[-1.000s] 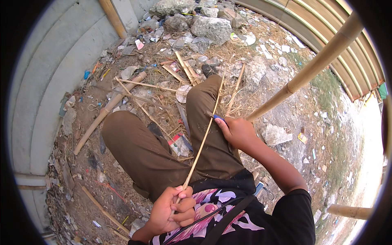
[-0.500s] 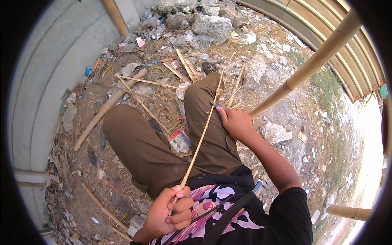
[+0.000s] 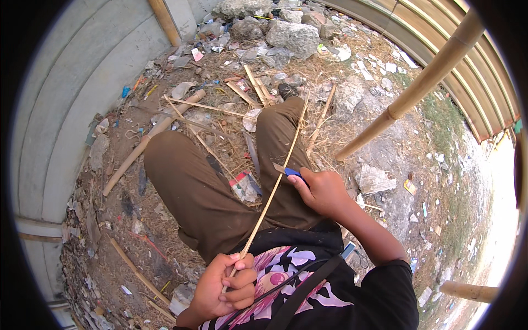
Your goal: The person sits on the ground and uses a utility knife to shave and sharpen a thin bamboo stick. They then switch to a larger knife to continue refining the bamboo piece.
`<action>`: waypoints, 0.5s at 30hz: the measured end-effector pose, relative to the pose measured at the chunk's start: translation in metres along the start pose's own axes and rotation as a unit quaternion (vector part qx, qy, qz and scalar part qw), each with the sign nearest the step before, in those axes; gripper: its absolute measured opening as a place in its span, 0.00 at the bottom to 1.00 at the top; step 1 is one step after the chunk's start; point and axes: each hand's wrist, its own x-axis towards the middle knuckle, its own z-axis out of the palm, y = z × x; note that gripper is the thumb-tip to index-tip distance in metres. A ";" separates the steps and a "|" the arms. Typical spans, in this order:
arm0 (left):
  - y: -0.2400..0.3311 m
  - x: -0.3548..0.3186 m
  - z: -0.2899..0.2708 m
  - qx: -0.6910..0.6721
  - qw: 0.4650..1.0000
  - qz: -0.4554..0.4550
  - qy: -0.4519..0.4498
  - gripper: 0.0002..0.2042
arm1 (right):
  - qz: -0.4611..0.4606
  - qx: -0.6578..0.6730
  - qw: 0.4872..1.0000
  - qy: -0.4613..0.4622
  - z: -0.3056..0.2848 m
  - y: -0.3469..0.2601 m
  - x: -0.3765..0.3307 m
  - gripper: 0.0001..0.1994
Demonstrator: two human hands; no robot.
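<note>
My left hand (image 3: pixel 230 283) is closed round the near end of a thin bamboo strip (image 3: pixel 266 209), close to my shirt. From there the strip runs up and to the right, over my thigh toward my shoe. In my right hand (image 3: pixel 324 191) is a box cutter (image 3: pixel 292 174) with a blue handle, gripped with the thumb along it. Its bare blade lies across the strip about halfway along, at my right thigh. Contact between blade and strip looks likely, but the depth is hard to judge.
A thick bamboo pole (image 3: pixel 407 99) slants up at the right, close to my right hand. Another bamboo pole (image 3: pixel 148 142) lies on the ground at the left, with split bamboo pieces (image 3: pixel 254 85) ahead. Rocks (image 3: pixel 292 38) and litter cover the ground beside a grey wall (image 3: pixel 82 110).
My right hand has drawn the cutter toward me along the strip, and its blade now shows. My left hand keeps its hold near my shirt. The view has shifted slightly.
</note>
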 end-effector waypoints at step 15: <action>-0.003 0.021 0.012 0.109 0.992 -0.017 0.057 0.17 | 0.074 0.005 0.997 0.017 -0.015 -0.041 -0.028 0.23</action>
